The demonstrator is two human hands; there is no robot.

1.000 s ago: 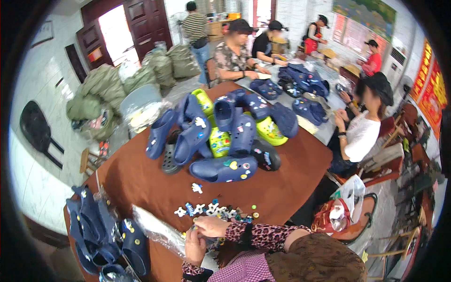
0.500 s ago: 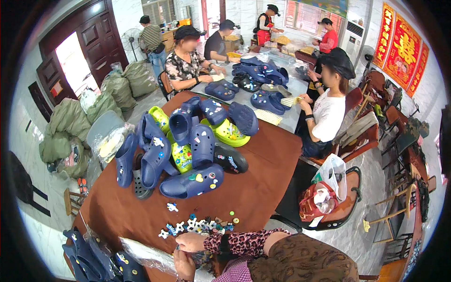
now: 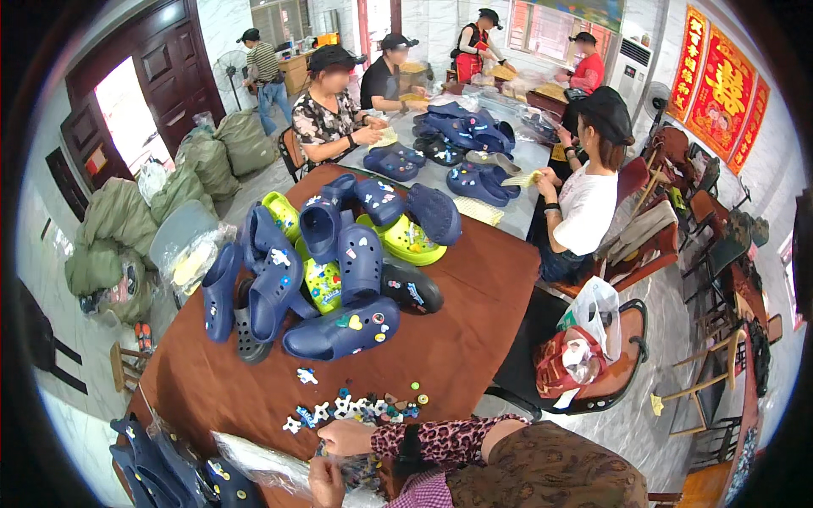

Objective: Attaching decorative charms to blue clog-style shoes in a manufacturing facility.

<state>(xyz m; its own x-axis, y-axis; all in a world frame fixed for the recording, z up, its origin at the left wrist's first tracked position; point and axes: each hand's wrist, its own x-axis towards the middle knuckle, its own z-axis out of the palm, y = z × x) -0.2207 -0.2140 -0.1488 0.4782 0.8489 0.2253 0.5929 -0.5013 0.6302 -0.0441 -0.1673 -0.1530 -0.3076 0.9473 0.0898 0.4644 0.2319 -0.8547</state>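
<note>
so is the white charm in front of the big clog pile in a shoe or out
Out: the white charm lies loose on the brown tabletop, apart from the blue clog behind it.

Free cloth [image 3: 481, 326] ahead-right; charms [image 3: 343, 408], then clogs [image 3: 360, 262], ahead

Bright light throughout; the doorway [image 3: 124, 118] glares white, soft shadows mark the brown surface [image 3: 474, 296], and edges curve toward black corners.

It looks like a small handwork workshop: clogs [image 3: 341, 330] heap the near brown bench [image 3: 483, 296] beside loose charms [image 3: 348, 408], capped people [image 3: 584, 203] work around the far grey bench [image 3: 513, 218], and bulging green sacks [image 3: 244, 146] stand at left.
</note>
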